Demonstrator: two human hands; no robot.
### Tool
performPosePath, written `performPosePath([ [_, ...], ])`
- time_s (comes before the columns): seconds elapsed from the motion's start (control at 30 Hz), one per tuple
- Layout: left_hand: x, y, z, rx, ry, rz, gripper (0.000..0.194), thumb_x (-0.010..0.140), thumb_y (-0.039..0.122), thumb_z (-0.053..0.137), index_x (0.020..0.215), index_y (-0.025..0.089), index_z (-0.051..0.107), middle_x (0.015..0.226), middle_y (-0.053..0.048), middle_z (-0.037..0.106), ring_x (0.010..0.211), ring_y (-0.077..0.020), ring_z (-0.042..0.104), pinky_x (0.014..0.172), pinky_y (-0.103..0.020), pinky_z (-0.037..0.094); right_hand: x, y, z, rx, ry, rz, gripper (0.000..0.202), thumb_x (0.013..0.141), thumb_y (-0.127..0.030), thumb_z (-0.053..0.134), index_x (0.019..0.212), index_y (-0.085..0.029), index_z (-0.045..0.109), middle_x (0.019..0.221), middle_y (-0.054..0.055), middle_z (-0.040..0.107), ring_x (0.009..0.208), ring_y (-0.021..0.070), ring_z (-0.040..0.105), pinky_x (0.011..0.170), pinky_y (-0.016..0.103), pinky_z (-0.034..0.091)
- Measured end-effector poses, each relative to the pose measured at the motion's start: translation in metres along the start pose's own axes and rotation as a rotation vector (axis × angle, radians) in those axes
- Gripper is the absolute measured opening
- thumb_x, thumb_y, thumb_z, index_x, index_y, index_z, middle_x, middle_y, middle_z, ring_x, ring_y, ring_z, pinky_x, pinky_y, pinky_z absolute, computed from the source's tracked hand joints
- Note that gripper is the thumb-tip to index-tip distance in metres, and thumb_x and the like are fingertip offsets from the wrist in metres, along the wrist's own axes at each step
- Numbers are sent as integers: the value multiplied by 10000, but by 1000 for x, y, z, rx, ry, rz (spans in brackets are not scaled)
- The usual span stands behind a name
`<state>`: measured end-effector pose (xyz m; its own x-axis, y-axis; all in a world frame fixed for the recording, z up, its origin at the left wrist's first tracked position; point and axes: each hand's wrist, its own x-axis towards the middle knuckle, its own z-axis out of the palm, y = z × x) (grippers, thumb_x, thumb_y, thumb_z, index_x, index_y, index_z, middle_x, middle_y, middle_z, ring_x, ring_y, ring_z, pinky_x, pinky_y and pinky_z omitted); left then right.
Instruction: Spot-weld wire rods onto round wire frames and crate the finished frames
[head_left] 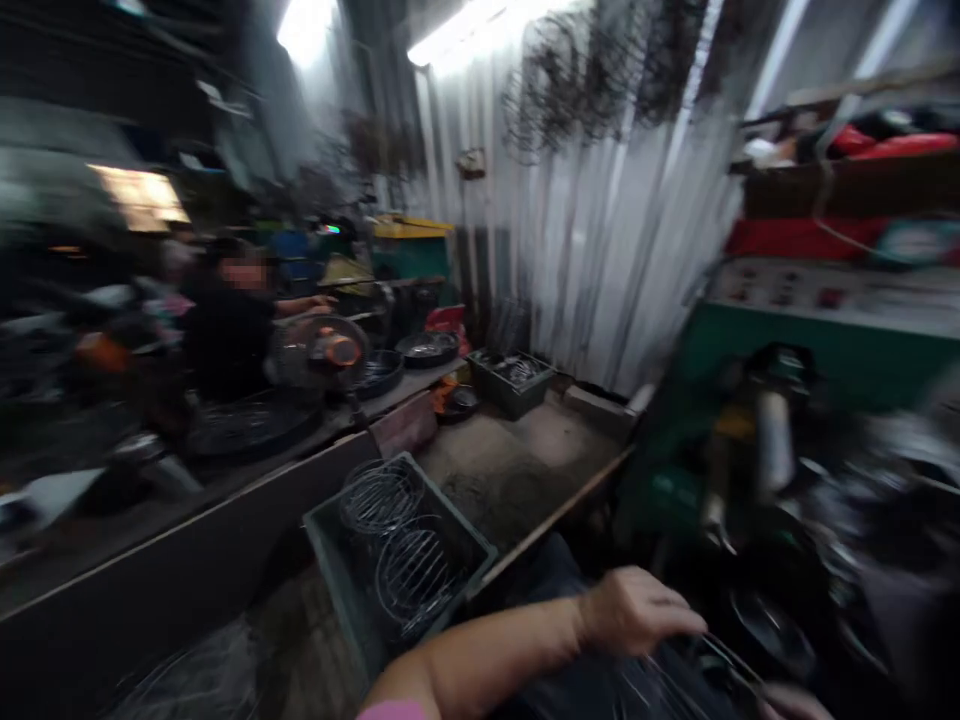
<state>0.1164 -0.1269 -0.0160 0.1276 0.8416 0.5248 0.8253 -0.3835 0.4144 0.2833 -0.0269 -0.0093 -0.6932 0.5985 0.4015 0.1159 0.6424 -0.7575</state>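
My left hand (637,610) reaches in from the bottom middle, its fingers curled down on a thin metal wire piece (726,652). The wire runs right and down from my fingers toward my right hand (795,703). Only a blurred part of my right hand shows at the bottom edge, so its grip is unclear. Left of my forearm is a green crate (319,535) with round wire racks (416,575) lying in it. Dark cloth or plastic lies below my hands.
A green machine (694,400) with blurred metal parts stands close on the right. Ahead is a dusty worktop (540,435) with another crate (517,400) of wire pieces. Beyond a low partition at left, a person (232,330) sits near a round fan (322,350).
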Motion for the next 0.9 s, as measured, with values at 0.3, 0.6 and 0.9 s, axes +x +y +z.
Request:
performPosePath([
  [0.3, -20, 10, -9, -49, -57, -53, 289, 658, 306, 639, 900, 187, 533, 1168, -161, 541, 1090, -288, 493, 901, -453, 400, -35, -19, -21, 55, 94, 251, 185, 802, -337, 548, 731, -182, 622, 748, 37, 629, 740, 172, 586, 697, 284, 454],
  [0.6, -19, -3, 18, 173, 45, 125, 263, 731, 266, 593, 951, 194, 469, 1151, -142, 550, 1098, -261, 501, 955, -467, 369, -40, -17, -21, 76, 149, 247, 127, 788, -256, 586, 706, -173, 636, 713, 15, 632, 709, 144, 576, 685, 261, 430],
  [0.9, -9, -12, 21, 54, 72, 179, 186, 721, 190, 578, 879, 201, 481, 1094, -115, 579, 1028, -229, 533, 835, -376, 462, -40, -9, -22, 19, 186, 202, 83, 772, -238, 624, 714, -185, 652, 802, 24, 653, 823, 156, 593, 779, 283, 428],
])
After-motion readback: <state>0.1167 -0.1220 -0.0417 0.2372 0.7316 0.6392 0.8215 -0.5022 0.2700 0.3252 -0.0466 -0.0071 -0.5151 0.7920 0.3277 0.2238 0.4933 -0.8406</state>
